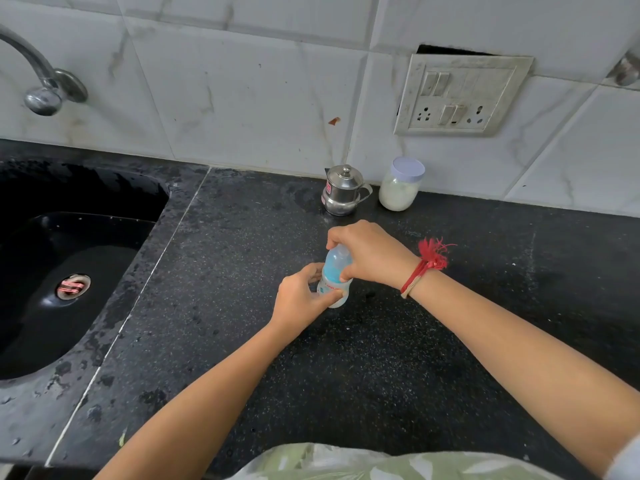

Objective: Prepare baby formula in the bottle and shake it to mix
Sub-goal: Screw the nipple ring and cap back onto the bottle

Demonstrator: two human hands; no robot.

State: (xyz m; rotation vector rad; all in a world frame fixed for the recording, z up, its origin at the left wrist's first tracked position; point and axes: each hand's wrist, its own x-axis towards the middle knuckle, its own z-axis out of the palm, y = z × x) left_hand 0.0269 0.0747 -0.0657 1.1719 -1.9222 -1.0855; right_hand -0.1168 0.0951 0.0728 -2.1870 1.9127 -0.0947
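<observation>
Baby bottle (333, 277), roughly upright on tabletop (381, 358): left hand (300, 296) wraps its body, right hand (369, 254) clasps its cap (341, 253); risk: a hard twist could tip it and spill the contents.

Clear baby bottle (335, 268) with blue collar stands on counter (242, 289).
</observation>
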